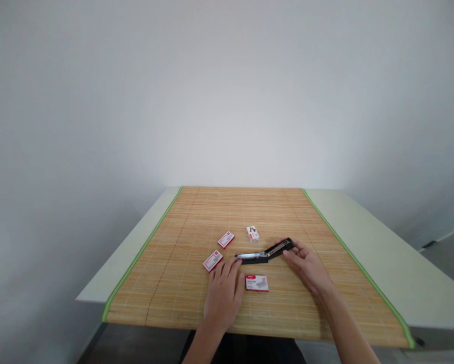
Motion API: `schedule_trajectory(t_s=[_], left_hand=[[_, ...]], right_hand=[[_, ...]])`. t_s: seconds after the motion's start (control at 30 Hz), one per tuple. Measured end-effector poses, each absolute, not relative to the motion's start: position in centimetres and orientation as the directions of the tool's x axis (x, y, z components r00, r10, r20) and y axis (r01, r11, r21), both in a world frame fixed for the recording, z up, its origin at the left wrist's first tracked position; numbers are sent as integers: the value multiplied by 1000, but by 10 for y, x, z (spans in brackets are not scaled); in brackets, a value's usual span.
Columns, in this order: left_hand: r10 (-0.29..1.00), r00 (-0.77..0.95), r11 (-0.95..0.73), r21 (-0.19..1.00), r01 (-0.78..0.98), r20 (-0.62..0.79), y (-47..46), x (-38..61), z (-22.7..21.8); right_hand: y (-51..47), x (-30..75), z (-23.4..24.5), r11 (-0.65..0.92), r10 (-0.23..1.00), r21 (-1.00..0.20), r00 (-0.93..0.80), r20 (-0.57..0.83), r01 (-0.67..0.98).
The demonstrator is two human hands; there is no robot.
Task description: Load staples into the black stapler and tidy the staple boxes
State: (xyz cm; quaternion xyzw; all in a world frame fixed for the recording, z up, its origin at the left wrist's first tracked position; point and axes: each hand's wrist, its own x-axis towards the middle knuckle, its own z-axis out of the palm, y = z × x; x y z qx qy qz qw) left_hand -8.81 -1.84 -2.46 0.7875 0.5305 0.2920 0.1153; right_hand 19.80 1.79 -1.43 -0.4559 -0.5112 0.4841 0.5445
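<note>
A black stapler point(252, 258) lies on the mat, folded wide at its hinge so that the metal inside shows. My right hand point(306, 265) grips its raised right end between thumb and fingers. Flat on the mat, my left hand point(223, 290) has its fingers stretched out, fingertips at the stapler's left end. Beside the left thumb lies a red and white staple box point(257, 283). Another red and white box point(213, 260) is just beyond the left fingertips, with a similar box point(226, 239) farther back. Behind the stapler is a small white box point(252, 233) with a dark picture.
A bamboo mat point(280, 207) with green edging covers the middle of a white table point(386, 253). The table's far edge meets a plain pale wall point(234, 101). Its near edge is just in front of my body.
</note>
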Motion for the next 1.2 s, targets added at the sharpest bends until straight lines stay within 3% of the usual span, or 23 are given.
schedule_trajectory(t_s=[0.17, 0.3, 0.4, 0.6, 0.77, 1.0, 1.1, 1.2], left_hand=[[907, 268, -406, 505, 762, 325, -19, -87, -23], [906, 277, -408, 489, 771, 319, -19, -86, -22], [905, 278, -411, 494, 766, 321, -20, -85, -21], [887, 270, -439, 505, 743, 374, -19, -90, -23], [876, 298, -454, 440, 775, 379, 28, -112, -18], [813, 485, -575, 313, 756, 323, 83, -127, -32], [852, 428, -509, 288, 811, 302, 88, -145, -41], [920, 260, -339, 260, 904, 294, 94, -181, -49]], right_hand=[[34, 159, 7, 186, 972, -972, -168, 161, 146], [39, 123, 0, 325, 936, -826, -280, 212, 460], [37, 111, -9, 336, 938, -759, -268, 218, 558], [26, 126, -11, 318, 943, -765, -271, 193, 560], [10, 149, -24, 274, 961, -820, -173, 215, 503], [3, 164, -35, 194, 979, -859, -44, 197, 475], [3, 164, -34, 174, 983, -857, -34, 180, 485], [3, 163, -34, 165, 985, -854, -32, 171, 494]])
